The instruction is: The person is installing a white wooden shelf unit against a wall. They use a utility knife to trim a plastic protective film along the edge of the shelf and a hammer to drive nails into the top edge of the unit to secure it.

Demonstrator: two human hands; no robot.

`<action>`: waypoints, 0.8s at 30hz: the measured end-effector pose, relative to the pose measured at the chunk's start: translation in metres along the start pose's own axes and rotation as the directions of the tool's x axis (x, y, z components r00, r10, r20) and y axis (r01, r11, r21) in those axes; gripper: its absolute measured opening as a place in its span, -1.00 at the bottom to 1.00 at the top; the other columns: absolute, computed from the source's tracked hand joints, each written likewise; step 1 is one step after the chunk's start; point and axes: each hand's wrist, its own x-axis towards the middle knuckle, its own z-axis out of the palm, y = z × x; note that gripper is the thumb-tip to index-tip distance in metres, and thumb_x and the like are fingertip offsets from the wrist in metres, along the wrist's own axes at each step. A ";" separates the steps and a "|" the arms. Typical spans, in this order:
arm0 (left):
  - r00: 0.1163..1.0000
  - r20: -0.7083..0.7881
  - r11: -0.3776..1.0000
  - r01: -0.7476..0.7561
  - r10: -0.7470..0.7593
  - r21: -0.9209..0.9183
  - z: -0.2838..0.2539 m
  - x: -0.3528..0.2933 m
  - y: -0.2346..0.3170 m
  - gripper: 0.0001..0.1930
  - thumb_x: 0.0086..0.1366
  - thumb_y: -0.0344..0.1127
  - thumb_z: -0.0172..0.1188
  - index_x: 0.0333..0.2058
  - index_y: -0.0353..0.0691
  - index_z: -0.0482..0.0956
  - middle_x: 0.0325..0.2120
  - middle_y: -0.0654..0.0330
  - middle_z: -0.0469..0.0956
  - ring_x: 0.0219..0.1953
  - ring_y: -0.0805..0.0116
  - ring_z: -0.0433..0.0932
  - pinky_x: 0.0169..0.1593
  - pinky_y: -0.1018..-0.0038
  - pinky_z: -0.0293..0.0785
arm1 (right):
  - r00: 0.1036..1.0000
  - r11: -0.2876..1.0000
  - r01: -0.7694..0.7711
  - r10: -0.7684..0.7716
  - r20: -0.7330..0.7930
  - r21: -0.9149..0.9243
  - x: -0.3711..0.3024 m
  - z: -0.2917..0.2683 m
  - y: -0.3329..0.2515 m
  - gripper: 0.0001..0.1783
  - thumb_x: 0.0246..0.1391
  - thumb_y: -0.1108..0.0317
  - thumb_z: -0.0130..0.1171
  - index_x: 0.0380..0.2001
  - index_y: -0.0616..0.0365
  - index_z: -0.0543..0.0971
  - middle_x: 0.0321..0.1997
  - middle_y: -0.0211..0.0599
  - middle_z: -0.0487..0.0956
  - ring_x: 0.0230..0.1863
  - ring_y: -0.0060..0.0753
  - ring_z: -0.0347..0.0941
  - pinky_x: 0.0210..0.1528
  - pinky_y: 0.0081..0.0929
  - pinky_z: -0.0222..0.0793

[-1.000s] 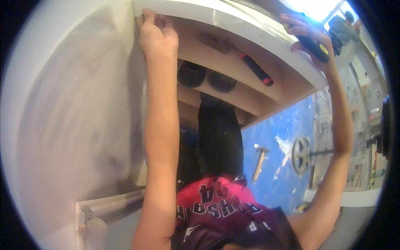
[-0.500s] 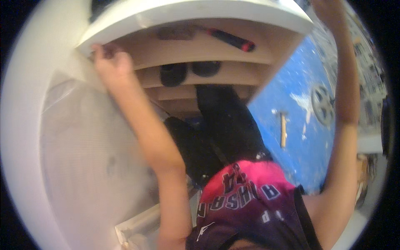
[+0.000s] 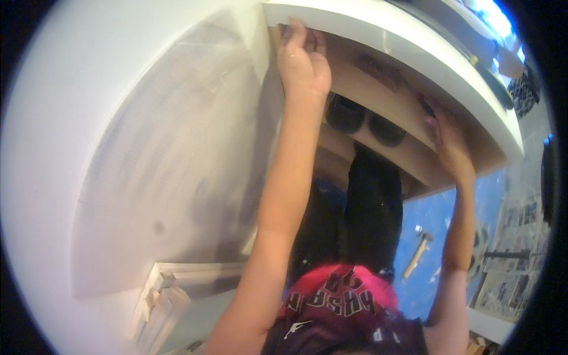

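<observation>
My left hand (image 3: 305, 65) is raised at the left inner corner under the white top edge (image 3: 355, 26) of a wooden shelf unit. One finger points up and the others curl around a dark patch, which I cannot make out. On the top shelf lies a tool with a flat brownish head (image 3: 378, 71) and a dark handle (image 3: 427, 107), red-tipped in the earlier view. My right hand (image 3: 447, 139) reaches in from the right with its fingers closed on the end of that handle. Two dark rounded objects (image 3: 346, 114) show on the shelf below.
A pale wall with a greyish patch (image 3: 165, 160) rises at the left. On the blue floor covering (image 3: 435, 219) lies a hammer (image 3: 418, 254) with a wooden handle. Newspaper sheets (image 3: 512, 236) spread at the right. Another tool (image 3: 494, 86) lies on top of the unit.
My right hand has come down from the upper right to the tool handle. The view has turned, so the shelf unit appears tilted and farther right. My left hand stays by the same corner.
</observation>
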 end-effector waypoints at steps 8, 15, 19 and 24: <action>0.992 -0.111 0.995 -0.046 0.056 0.091 0.003 0.005 -0.011 -0.81 0.42 -0.34 0.26 -0.08 -0.28 0.55 -0.22 0.23 0.56 -0.19 0.41 0.44 -0.09 0.49 0.36 | 0.962 0.920 0.235 -0.266 -0.060 -0.315 0.026 -0.010 0.023 -0.45 0.27 0.50 0.01 0.33 0.24 0.39 0.36 0.17 0.41 0.40 0.19 0.28 0.45 -0.05 0.13; 0.986 -0.129 0.907 0.040 -0.103 -0.419 0.013 0.002 -0.004 -0.75 0.47 -0.24 0.21 0.01 -0.21 0.53 -0.14 0.32 0.52 -0.13 0.48 0.43 -0.05 0.52 0.34 | 0.975 0.975 0.222 -0.223 -0.026 -0.031 -0.008 -0.039 0.006 -0.45 0.34 0.47 -0.05 0.39 0.12 0.38 0.39 0.00 0.44 0.45 -0.01 0.28 0.43 -0.23 0.17; 0.993 -0.107 0.878 -0.011 -0.045 -0.478 0.016 0.021 -0.007 -0.77 0.51 -0.24 0.14 0.03 -0.20 0.53 -0.16 0.34 0.52 -0.15 0.50 0.42 -0.06 0.56 0.33 | 0.994 0.994 0.103 -0.101 -0.050 0.041 0.008 -0.026 -0.023 -0.51 0.38 0.42 -0.05 0.34 0.11 0.44 0.36 -0.02 0.47 0.44 -0.06 0.32 0.43 -0.25 0.17; 0.995 -0.062 0.959 0.053 -0.073 -0.279 -0.002 0.015 0.004 -0.79 0.52 -0.26 0.11 -0.03 -0.27 0.53 -0.21 0.25 0.52 -0.15 0.43 0.47 -0.03 0.47 0.41 | 0.987 0.983 0.152 -0.145 -0.070 0.099 0.040 -0.006 -0.069 -0.52 0.41 0.40 -0.08 0.35 0.11 0.43 0.36 -0.03 0.48 0.42 -0.08 0.33 0.45 -0.25 0.16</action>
